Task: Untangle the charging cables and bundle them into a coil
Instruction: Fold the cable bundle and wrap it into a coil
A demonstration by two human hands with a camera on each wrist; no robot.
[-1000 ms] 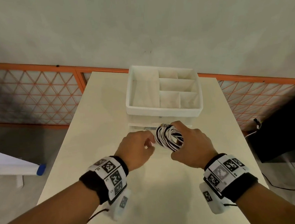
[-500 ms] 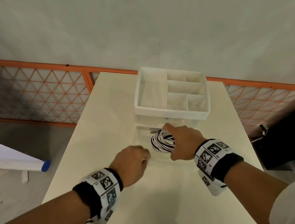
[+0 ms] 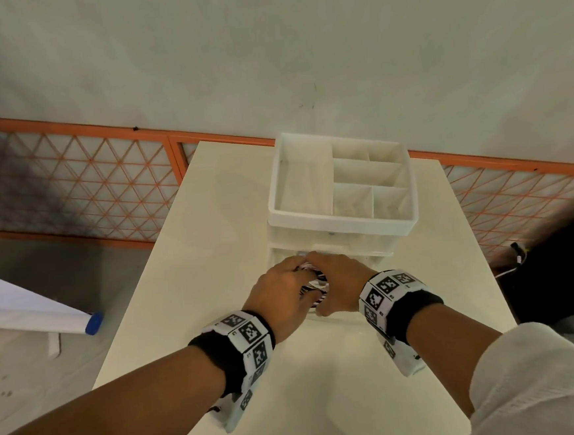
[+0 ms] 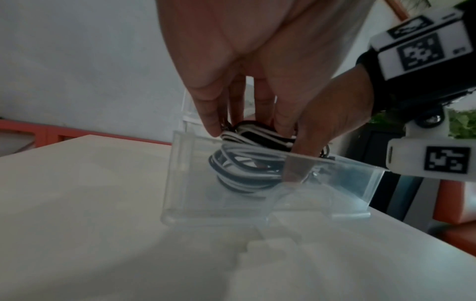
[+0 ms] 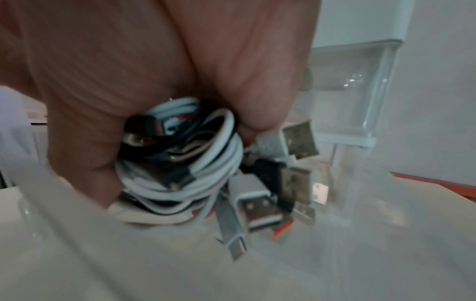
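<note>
Both my hands meet over the clear drawer (image 4: 180,179) pulled out of the white organizer (image 3: 342,219) on the table (image 3: 210,223). My right hand (image 3: 342,281) grips the black-and-white cable coil (image 4: 247,163) inside the drawer, USB plugs (image 5: 300,140) sticking out. My left hand (image 3: 281,293) fingertips (image 4: 211,120) press on the coil's top.
</note>
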